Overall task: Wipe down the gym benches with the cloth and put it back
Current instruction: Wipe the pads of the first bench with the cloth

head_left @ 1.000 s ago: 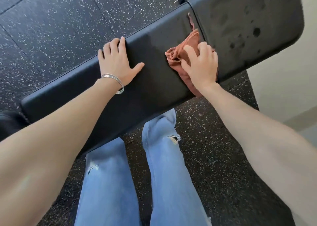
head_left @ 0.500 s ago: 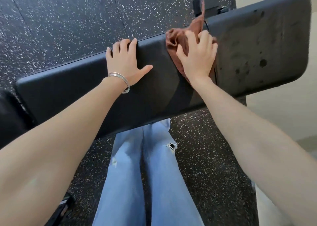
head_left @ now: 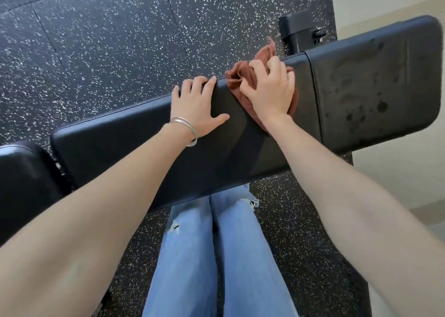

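Floor (head_left: 108,40): black rubber tiles w/ white flecks. Filled frame from 9 through 12 o'clock, showed again below bench at 6.

Bench (head_left: 134,148): black, padded, ran diag. from 8 to 2 o'clock. Two pads w/ a seam betw. them at approx 2. Long narrow pad lay on the 8 side, wide pad (head_left: 385,88) on the 2 side. Wide pad showed dark blotches + dull smears. Long pad looked even, glossy.

Jeans (head_left: 216,256): light blue, a rip on each leg, at 6 o'clock on near side of bench. Upper part hidden by long pad.

Wall (head_left: 397,184): pale, down the 3 o'clock edge.

2nd pad (head_left: 24,177): black, at 9 o'clock, just beside bench's end, cut by frame edge.

Bracket (head_left: 301,32): black, at 1 o'clock, beyond bench's far edge. What it joined: couldn't tell.

R hand (head_left: 269,93): at 1 o'clock on long pad, just short of seam. Fingers curled + clamped into cloth, knuckles up.

L hand (head_left: 197,107): at 12, near R hand on its 9 side, not touching it. Lay flat on long pad, fingers slightly apart, tips at far edge, thumb out toward 3. Held nothing.

Cloth (head_left: 240,73): rust-brown, bunched under R hand on long pad, lying across pad's width. One corner stuck up past far edge toward 12. Near end showed by R wrist.

Bangles (head_left: 187,129): thin, silver, several, on L wrist.
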`<action>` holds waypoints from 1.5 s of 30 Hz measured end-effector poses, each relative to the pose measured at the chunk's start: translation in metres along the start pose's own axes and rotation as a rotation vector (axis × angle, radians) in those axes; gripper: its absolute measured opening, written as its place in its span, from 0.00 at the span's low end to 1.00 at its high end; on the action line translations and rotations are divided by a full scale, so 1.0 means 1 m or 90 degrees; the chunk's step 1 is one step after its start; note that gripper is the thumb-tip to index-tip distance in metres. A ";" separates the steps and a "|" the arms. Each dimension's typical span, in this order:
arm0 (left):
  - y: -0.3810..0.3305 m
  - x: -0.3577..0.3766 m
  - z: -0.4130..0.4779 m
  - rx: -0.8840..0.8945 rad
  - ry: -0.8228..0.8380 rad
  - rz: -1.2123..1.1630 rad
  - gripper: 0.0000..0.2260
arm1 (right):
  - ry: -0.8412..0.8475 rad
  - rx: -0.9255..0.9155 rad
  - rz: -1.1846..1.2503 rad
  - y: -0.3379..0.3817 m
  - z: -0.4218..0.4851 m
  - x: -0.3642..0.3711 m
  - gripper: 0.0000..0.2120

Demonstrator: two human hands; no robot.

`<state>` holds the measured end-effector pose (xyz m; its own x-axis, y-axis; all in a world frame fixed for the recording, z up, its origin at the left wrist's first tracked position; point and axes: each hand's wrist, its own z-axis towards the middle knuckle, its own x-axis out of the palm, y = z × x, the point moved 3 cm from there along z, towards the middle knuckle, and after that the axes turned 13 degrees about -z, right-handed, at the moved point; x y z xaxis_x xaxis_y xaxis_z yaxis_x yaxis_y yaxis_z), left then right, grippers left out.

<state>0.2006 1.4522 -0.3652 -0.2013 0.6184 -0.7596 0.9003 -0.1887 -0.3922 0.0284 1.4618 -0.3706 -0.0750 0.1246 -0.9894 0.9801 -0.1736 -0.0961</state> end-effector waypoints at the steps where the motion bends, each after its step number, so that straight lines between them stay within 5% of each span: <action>1: 0.000 0.000 0.000 0.001 -0.001 -0.001 0.39 | 0.002 -0.022 0.003 -0.001 0.006 -0.001 0.15; 5: 0.001 -0.001 0.001 -0.001 0.000 0.000 0.39 | -0.041 -0.113 -0.038 -0.022 0.012 -0.005 0.15; 10: -0.002 0.002 0.007 -0.003 0.009 -0.002 0.39 | 0.033 0.152 -0.065 -0.088 0.028 0.001 0.18; 15: -0.004 -0.002 0.007 -0.006 0.024 -0.009 0.39 | -0.036 0.352 0.045 -0.056 -0.023 0.004 0.16; 21: -0.012 -0.006 0.019 0.001 0.064 -0.007 0.39 | 0.032 0.294 0.055 -0.050 -0.145 0.014 0.16; 34: -0.051 0.005 0.040 0.052 0.048 0.008 0.40 | 0.003 0.175 -0.029 -0.074 0.007 0.004 0.14; 45: -0.096 0.012 0.059 0.020 0.042 -0.002 0.40 | 0.035 0.019 0.001 -0.119 -0.038 -0.007 0.12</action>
<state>0.0892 1.4330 -0.3672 -0.1775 0.6683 -0.7224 0.8865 -0.2101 -0.4122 -0.0806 1.5191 -0.3482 -0.0624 0.1778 -0.9821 0.9743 -0.2023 -0.0986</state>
